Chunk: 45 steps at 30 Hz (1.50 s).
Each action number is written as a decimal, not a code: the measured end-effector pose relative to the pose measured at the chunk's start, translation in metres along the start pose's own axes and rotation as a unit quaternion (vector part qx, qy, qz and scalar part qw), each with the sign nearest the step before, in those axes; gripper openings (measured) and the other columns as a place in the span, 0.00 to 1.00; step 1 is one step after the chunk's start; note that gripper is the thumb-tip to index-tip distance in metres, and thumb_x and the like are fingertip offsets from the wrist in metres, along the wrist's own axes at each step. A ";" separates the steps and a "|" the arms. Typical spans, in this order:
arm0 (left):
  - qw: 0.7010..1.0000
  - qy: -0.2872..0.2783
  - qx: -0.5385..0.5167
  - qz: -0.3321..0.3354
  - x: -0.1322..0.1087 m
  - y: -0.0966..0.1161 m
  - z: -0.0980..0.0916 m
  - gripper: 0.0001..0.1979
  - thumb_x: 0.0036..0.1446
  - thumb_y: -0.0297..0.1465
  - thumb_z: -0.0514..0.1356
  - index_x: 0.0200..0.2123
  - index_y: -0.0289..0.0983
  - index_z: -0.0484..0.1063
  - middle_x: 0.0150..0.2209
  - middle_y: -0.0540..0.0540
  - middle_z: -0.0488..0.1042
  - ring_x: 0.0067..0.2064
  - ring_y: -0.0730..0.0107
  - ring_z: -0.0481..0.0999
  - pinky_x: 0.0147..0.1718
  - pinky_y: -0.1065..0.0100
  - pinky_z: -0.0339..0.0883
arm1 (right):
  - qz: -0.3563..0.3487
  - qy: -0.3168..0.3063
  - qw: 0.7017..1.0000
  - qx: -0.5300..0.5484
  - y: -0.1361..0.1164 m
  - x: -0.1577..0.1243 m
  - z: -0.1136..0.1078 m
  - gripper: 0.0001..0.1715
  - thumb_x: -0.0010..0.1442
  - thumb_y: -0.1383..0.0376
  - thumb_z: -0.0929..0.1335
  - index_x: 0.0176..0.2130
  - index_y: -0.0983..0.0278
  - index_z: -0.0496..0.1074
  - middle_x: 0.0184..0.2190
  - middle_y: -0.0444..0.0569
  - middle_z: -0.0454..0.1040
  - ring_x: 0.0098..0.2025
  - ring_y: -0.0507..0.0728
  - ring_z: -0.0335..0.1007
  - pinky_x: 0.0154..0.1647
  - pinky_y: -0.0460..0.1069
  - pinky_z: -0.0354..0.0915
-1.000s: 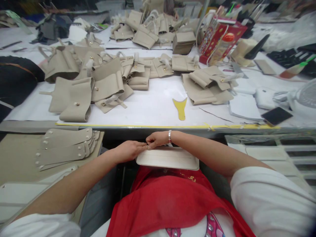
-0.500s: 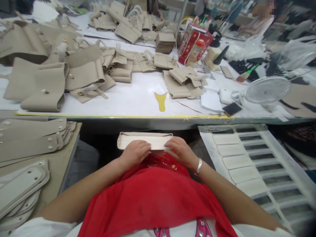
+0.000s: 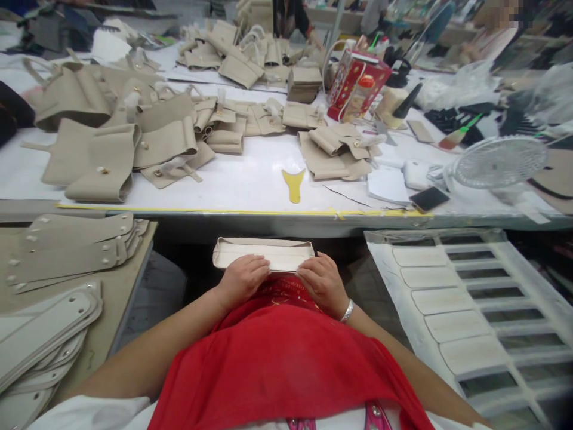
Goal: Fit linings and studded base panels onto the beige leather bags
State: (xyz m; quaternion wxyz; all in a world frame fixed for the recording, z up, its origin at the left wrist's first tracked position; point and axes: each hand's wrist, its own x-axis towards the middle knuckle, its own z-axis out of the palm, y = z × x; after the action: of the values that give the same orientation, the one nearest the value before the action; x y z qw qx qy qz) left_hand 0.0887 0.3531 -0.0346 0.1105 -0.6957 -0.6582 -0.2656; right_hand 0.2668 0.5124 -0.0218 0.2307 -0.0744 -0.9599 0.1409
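A cream rectangular leather panel [image 3: 264, 251] lies across my lap, just below the table's front edge. My left hand [image 3: 242, 278] grips its near edge on the left with curled fingers. My right hand [image 3: 321, 282], with a silver bracelet at the wrist, holds the near edge on the right the same way. A red cloth [image 3: 286, 358] covers my lap beneath the panel.
The white table [image 3: 250, 179] carries several beige folded bag pieces [image 3: 107, 161], a yellow flat tool [image 3: 293, 184], a red box [image 3: 358, 83], a small fan [image 3: 499, 161] and a phone [image 3: 428, 198]. Beige straps [image 3: 71, 245] are stacked at left; a white rack [image 3: 470, 298] with cream strips stands at right.
A second ago both hands pinched at the panel's far edge; they have since drawn back to its near edge. The view has shifted slightly.
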 end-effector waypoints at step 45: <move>0.931 -0.298 -0.026 -0.208 0.047 -0.009 -0.021 0.08 0.53 0.32 0.53 0.29 0.38 0.70 0.32 0.41 0.75 0.33 0.58 0.73 0.29 0.64 0.63 | 0.620 -0.154 0.640 0.426 -0.041 0.029 0.015 0.23 0.62 0.58 0.59 0.23 0.67 0.68 0.12 0.40 0.60 0.11 0.46 0.54 0.12 0.42 0.46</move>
State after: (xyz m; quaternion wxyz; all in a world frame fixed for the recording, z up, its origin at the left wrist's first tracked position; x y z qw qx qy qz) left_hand 0.0751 0.3842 0.0054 -0.1668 -0.5933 -0.7834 -0.0797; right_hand 0.2314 0.4762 -0.0097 -0.0556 -0.5229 -0.5440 0.6539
